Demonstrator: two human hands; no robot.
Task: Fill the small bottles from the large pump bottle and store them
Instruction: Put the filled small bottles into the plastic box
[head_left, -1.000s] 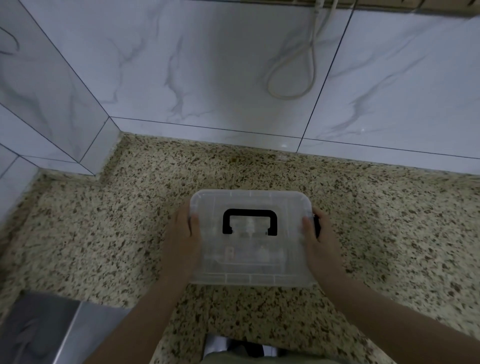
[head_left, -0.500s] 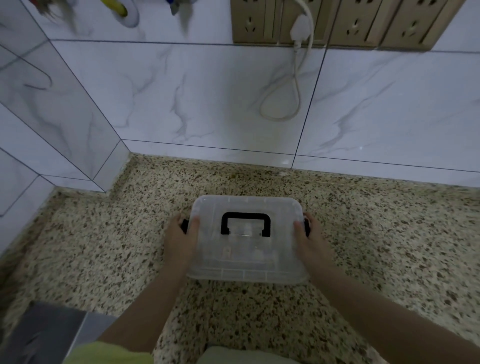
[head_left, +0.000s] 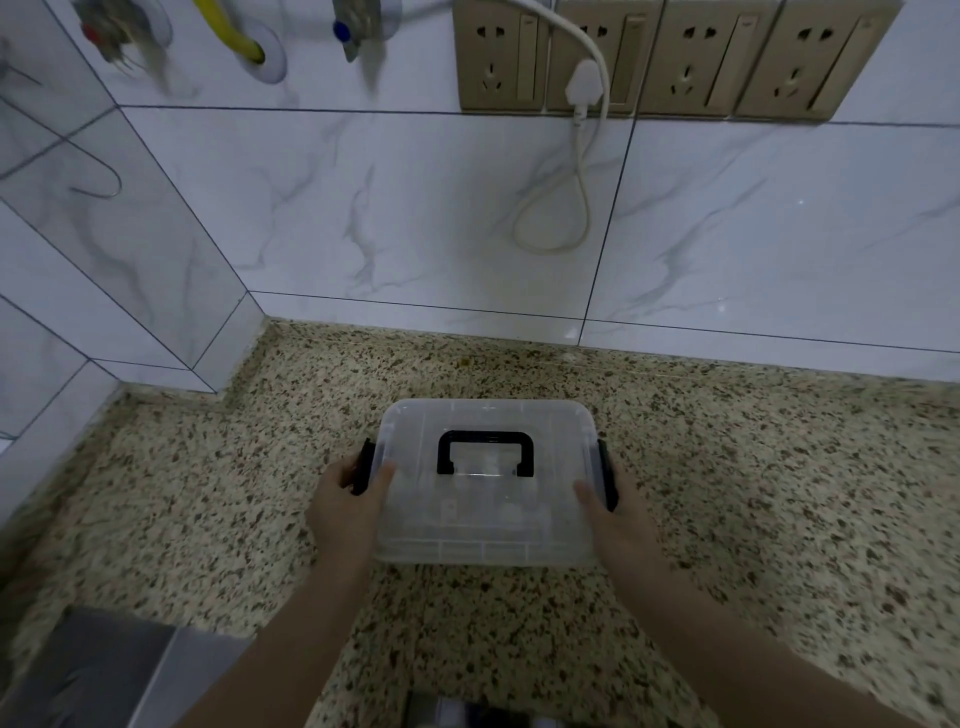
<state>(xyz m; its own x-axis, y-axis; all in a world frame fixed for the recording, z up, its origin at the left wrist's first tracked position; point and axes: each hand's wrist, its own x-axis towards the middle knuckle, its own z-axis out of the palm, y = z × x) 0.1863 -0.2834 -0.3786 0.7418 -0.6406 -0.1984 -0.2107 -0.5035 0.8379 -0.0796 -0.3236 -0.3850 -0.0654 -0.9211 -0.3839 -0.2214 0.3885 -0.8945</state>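
A clear plastic storage box (head_left: 485, 483) with its lid on sits on the speckled stone surface (head_left: 753, 493), a little out from the marble-tiled wall (head_left: 415, 218). A black carry handle (head_left: 485, 451) lies flat on the lid, and black latches sit at both short ends. The left hand (head_left: 345, 506) and right hand (head_left: 618, 512) clasp those ends — each grip is curled round the box, thumb on the lid's edge, fingers down the side by the latch. Pale shapes, perhaps the small bottles, show dimly through the lid — too blurred to tell. A white plug (head_left: 586, 85) sits in a socket strip (head_left: 665, 54) above.
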